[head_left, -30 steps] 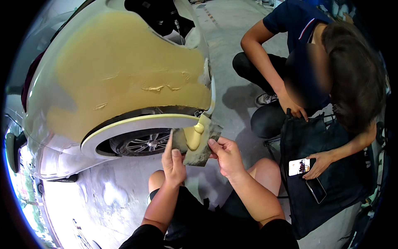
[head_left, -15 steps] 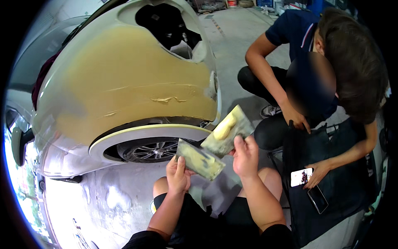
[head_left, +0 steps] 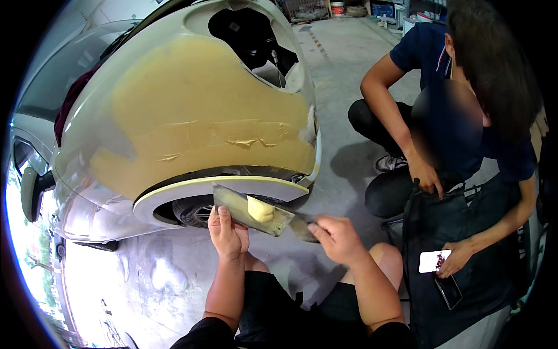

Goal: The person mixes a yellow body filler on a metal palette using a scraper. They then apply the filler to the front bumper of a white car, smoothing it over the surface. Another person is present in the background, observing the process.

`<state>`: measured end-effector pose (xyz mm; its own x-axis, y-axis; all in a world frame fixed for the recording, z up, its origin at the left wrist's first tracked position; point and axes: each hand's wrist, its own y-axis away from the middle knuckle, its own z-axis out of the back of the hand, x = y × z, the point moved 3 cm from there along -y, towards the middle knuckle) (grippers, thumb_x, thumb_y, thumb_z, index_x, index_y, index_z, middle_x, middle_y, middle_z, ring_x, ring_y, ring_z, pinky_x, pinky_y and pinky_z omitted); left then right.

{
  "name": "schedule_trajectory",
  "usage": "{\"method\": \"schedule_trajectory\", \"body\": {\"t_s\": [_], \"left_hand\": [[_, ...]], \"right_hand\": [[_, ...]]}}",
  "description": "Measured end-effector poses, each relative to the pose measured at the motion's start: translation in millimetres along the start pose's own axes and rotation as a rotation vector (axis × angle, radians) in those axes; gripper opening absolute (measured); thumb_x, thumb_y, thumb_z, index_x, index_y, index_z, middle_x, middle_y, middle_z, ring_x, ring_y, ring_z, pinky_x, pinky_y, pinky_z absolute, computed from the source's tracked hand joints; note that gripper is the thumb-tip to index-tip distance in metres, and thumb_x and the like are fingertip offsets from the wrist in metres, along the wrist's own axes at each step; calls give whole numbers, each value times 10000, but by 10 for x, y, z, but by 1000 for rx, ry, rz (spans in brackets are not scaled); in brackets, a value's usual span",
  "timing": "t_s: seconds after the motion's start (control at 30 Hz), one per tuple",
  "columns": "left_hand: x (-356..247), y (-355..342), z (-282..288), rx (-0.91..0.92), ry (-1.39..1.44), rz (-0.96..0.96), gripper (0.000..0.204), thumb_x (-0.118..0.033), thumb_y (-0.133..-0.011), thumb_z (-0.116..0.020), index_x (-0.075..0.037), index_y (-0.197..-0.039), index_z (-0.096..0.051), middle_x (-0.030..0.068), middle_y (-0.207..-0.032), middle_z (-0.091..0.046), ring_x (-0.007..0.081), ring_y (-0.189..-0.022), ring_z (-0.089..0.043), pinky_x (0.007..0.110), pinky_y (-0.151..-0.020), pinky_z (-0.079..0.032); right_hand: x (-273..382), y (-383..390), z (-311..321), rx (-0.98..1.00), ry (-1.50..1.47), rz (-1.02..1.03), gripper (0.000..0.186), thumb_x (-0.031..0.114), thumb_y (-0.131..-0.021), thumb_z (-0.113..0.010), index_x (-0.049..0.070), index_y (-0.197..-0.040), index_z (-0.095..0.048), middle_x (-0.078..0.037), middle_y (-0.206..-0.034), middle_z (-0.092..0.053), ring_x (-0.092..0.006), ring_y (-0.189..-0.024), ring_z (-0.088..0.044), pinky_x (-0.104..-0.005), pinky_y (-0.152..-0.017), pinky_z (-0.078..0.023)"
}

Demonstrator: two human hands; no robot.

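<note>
My left hand point(head_left: 228, 234) is closed on the lower left end of a flat, smeared rectangular putty plate point(head_left: 235, 205). A lump of yellow body filler point(head_left: 260, 211) sits on that plate. In my right hand point(head_left: 340, 237) is a putty spreader point(head_left: 302, 228), tilted edge-on, its blade reaching the plate's right end. Whether the two touch I cannot tell. Just beyond my hands is a car fender point(head_left: 116, 192) with a broad layer of tan-yellow filler point(head_left: 215, 104), ridged in its lower part. Below it run the wheel arch trim point(head_left: 232, 187) and the wheel point(head_left: 195, 212).
At the right a person point(head_left: 395, 87) squats, one hand holding a lit phone point(head_left: 434, 261). A dark phone point(head_left: 449, 291) lies on black cloth point(head_left: 459, 323) beside my right knee. The headlight opening point(head_left: 250, 43) is bare. Buckets point(head_left: 337, 8) stand at the back.
The filler lump has gone from the right-hand spreader onto the left-hand plate. The right spreader has come down and turned edge-on. The view has shifted a little left.
</note>
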<state>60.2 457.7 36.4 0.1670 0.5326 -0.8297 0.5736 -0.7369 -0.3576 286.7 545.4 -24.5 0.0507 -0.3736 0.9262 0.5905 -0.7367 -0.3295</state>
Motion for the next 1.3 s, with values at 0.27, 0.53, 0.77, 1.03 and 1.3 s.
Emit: {"method": "schedule_trajectory", "body": {"t_s": [0.27, 0.53, 0.77, 1.03, 1.3], "left_hand": [[104, 183, 238, 90, -410, -269, 306, -250, -1013, -524, 38, -1106, -568, 126, -1016, -649, 213, -876, -649, 335, -775, -549], [-111, 278, -359, 367, -964, -731, 179, 74, -872, -543, 97, -1008, -657, 254, -948, -696, 382, -919, -706, 405, -823, -571], [-58, 354, -238, 598, -1123, -803, 337, 122, -700, -598, 65, -1021, -680, 217, -996, -695, 385, -965, -694, 402, -826, -585], [138, 442, 656, 6, -768, -68, 347, 10, -932, -471, -20, -1260, -579, 146, -1236, -632, 284, -1038, -660, 356, -796, -573], [180, -59, 860, 56, 220, 243, 541, -261, -1024, -455, -45, -1479, -257, 63, -1564, -280, 422, -1168, -563, 569, -918, -521]], "right_hand": [[-98, -13, -152, -157, -694, -246, 154, 121, -968, -588, -21, -997, -639, 71, -769, -547, 1, -685, -440, -198, -581, -372], [27, -61, -376, -108, -787, -214, 230, 126, -988, -567, -32, -1146, -625, 9, -938, -647, -32, -812, -549, -218, -712, -475], [-17, -114, -300, -212, -956, -241, 198, 149, -989, -567, 8, -1104, -643, 16, -900, -633, -44, -743, -561, -216, -630, -463], [-30, -306, -212, -369, -1486, -226, 324, 145, -977, -558, 69, -1289, -512, -59, -1252, -598, -204, -1152, -579, -381, -1017, -452], [232, -628, -201, -378, -1338, -38, 383, 83, -965, -553, 56, -1340, -483, -57, -1319, -550, -198, -1216, -519, -386, -1048, -398]]}}
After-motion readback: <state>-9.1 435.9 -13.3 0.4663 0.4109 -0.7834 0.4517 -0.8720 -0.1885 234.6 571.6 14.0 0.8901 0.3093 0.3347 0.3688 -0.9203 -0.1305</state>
